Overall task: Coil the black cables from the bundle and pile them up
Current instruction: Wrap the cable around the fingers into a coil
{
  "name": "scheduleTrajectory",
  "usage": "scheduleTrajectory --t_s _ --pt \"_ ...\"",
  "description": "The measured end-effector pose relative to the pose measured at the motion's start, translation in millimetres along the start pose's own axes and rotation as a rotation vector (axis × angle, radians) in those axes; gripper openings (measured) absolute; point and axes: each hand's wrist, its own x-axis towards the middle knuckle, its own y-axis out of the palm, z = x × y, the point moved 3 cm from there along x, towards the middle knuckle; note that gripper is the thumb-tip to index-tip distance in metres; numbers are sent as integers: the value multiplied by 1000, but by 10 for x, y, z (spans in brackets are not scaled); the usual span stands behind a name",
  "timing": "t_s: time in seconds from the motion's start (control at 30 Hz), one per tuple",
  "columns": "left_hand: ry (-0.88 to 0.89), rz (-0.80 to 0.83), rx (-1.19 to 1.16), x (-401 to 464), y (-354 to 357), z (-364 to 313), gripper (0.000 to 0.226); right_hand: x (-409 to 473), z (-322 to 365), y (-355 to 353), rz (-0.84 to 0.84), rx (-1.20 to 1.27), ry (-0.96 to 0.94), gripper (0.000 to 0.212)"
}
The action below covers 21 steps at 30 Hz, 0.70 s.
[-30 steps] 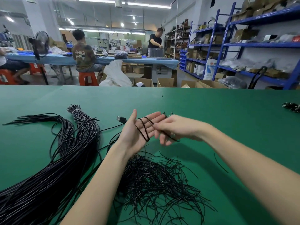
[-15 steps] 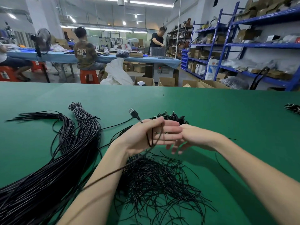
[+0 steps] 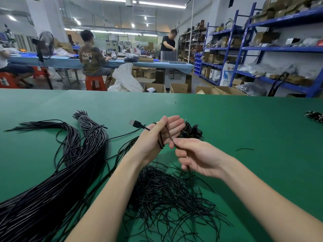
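We hold our left hand (image 3: 158,135) up over the green table (image 3: 244,130), palm turned toward us and fingers straight, with a black cable (image 3: 160,140) looped a few turns around the palm. The cable's plug (image 3: 135,123) sticks out past the thumb side, pointing left. Our right hand (image 3: 197,158) sits just beside it, nearer to us, its fingers curled and pinching the running end of the same cable close to the left palm; that hand is blurred, so the exact grip is hard to read.

The big bundle (image 3: 52,180) of long black cables lies on the table to our left, sweeping from the near left corner up toward two fanned ends. Under our forearms lies a loose heap of short black ties (image 3: 167,194). Just beyond the left fingertips sits a small pile of coiled cables (image 3: 191,131). One stray tie (image 3: 244,149) lies apart to the right.
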Motion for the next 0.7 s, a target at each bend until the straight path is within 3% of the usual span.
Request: scheduleTrajectory --t_s 0.23,0.4,0.5,0.6,0.7 --pt "-67 87 -280 -44 -9 -136 49 67 60 -240 -189 -462 191 42" --pt "-290 239 59 -130 45 -67 44 162 530 -328 -256 -770 225 25" --pt "-408 199 312 -141 38 72 44 239 838 -172 -248 -950 250 15" --pt "-404 77 364 -115 28 153 44 317 980 3 -318 -981 116 16" --pt "-307 -45 171 -55 2 96 42 353 907 109 -407 -972 -96 18"
